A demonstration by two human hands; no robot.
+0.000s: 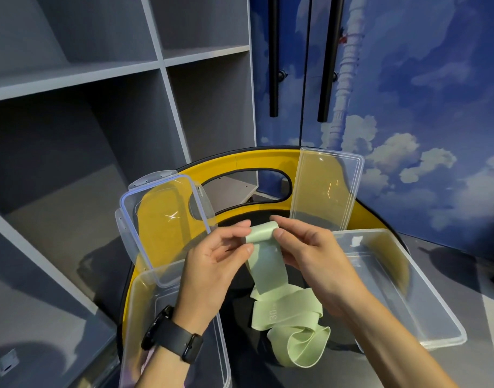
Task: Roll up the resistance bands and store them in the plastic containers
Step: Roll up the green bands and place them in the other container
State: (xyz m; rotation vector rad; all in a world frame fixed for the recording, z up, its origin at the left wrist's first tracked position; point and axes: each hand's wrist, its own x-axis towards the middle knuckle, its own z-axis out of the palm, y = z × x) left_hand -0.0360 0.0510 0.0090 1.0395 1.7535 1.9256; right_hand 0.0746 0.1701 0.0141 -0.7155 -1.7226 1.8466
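Both hands hold the top end of a pale green band (268, 264) above a round black and yellow table (240, 161). The left hand (212, 264) pinches the left edge of the started roll between thumb and curled fingers. The right hand (310, 256) pinches the right edge in the same way. The band end is folded over into a short roll between the fingertips. The rest of the band hangs down and lies in loose folds on the table, between two clear containers.

The left container (133, 317) sits under the left wrist; its lid (167, 228) leans upright behind it. The right container (408, 289) lies beside the right forearm; its lid (327, 189) stands upright behind it. A black watch (173, 333) is on the left wrist.
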